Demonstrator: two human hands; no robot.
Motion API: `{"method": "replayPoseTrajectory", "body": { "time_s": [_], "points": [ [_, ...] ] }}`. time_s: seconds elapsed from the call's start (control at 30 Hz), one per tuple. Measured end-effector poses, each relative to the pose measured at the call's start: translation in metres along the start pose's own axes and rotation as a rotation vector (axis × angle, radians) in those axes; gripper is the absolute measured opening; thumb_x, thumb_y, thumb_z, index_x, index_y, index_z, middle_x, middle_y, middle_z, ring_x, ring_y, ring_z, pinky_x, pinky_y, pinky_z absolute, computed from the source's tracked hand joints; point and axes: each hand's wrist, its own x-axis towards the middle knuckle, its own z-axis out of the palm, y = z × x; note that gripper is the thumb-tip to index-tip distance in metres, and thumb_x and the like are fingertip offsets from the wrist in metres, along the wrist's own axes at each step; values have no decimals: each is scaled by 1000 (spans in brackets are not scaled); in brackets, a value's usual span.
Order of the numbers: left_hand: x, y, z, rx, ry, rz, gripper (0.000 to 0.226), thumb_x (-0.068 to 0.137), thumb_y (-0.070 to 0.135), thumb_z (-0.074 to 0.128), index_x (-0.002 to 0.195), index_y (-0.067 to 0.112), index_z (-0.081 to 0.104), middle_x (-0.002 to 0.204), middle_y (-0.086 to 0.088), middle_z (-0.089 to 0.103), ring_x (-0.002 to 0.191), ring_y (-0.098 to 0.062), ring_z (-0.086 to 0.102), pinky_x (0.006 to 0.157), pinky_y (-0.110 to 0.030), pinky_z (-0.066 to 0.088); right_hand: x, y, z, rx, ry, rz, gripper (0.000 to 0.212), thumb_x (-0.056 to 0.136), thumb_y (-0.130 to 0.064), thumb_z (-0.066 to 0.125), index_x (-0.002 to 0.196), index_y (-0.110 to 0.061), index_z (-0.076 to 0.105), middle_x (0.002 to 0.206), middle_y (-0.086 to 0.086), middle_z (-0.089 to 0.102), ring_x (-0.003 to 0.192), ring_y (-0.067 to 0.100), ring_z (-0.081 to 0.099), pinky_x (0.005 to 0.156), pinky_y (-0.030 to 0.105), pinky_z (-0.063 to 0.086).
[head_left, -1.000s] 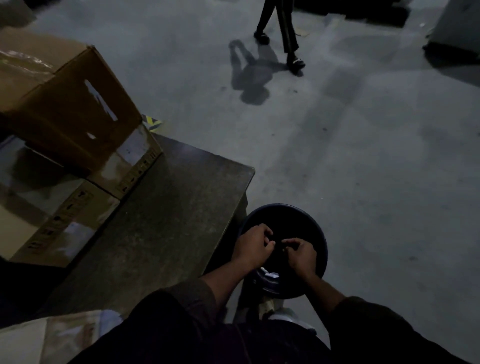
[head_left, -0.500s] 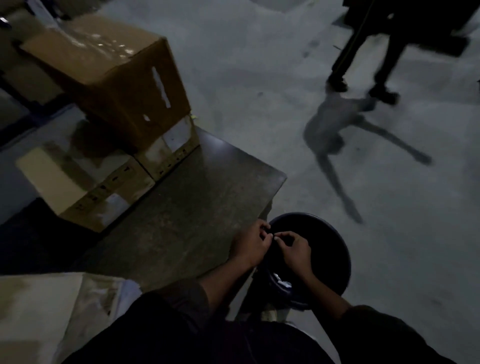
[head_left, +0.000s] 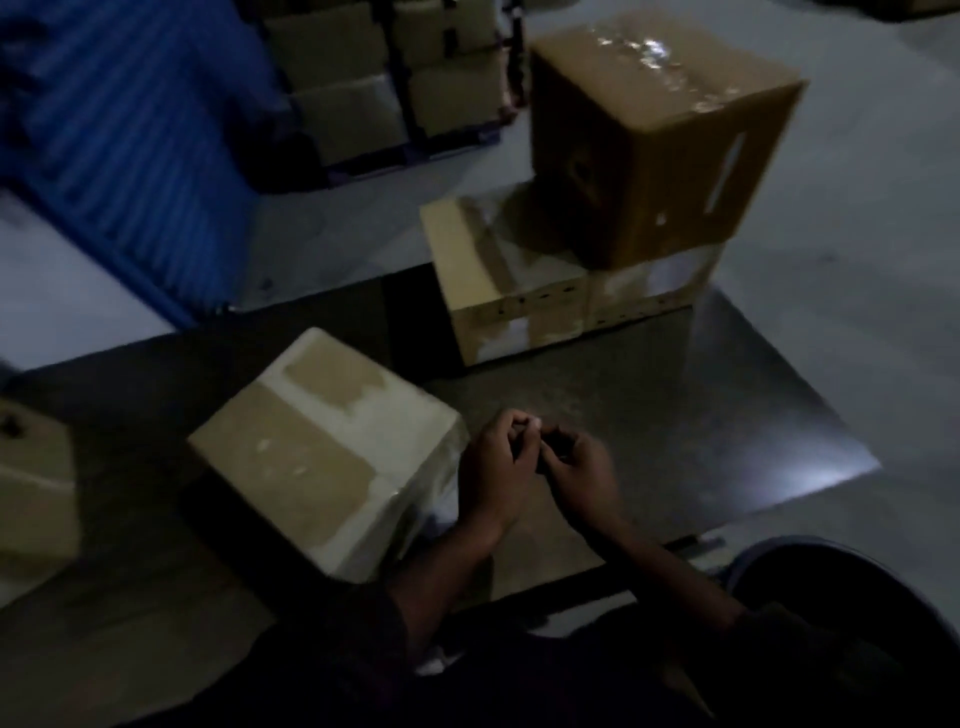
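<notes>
1. Both hands are over the dark table (head_left: 649, 415), close together: my left hand (head_left: 491, 467) and right hand (head_left: 584, 480) have curled fingers, and their tips meet.
2. Whether anything is pinched between those tips I cannot tell; it is too dim and blurred.
3. Just left of my left hand sits the taped carton (head_left: 322, 447), on the table and turned at an angle.
4. Far across the table a flat carton (head_left: 511, 306) carries a taller brown carton (head_left: 660, 145).
5. At the near right is a dark round bin (head_left: 857, 587), and at the far left a blue ribbed panel (head_left: 130, 135).
</notes>
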Motion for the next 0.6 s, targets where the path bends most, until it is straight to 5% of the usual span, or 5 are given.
{"method": "replayPoseTrajectory", "body": {
  "time_s": [0.2, 0.37, 0.6],
  "points": [
    [15, -63, -115, 62, 277, -63, 18, 100, 40, 50, 95, 29, 62, 86, 12, 66, 80, -7, 62, 69, -28, 47, 18, -58, 115, -126, -201, -243, 16, 94, -20, 58, 106, -21, 70, 96, -12, 67, 86, 1, 63, 74, 26, 55],
    [30, -159, -192, 262, 329, -150, 9, 90, 21, 65, 99, 21, 63, 97, 5, 59, 96, -21, 56, 80, -34, 42, 23, -51, 193, -554, -335, -732, 34, 87, -26, 51, 107, -7, 71, 109, 11, 69, 99, 26, 64, 82, 30, 49],
    [39, -218, -225, 460, 243, -15, 13, 83, 24, 71, 94, 21, 64, 98, -2, 57, 92, -27, 51, 81, -40, 40, 38, -35, 256, -870, -435, -647, 55, 97, -35, 43, 147, -12, 39, 153, 7, 38, 139, 25, 37, 112, 41, 32]
  ]
}}
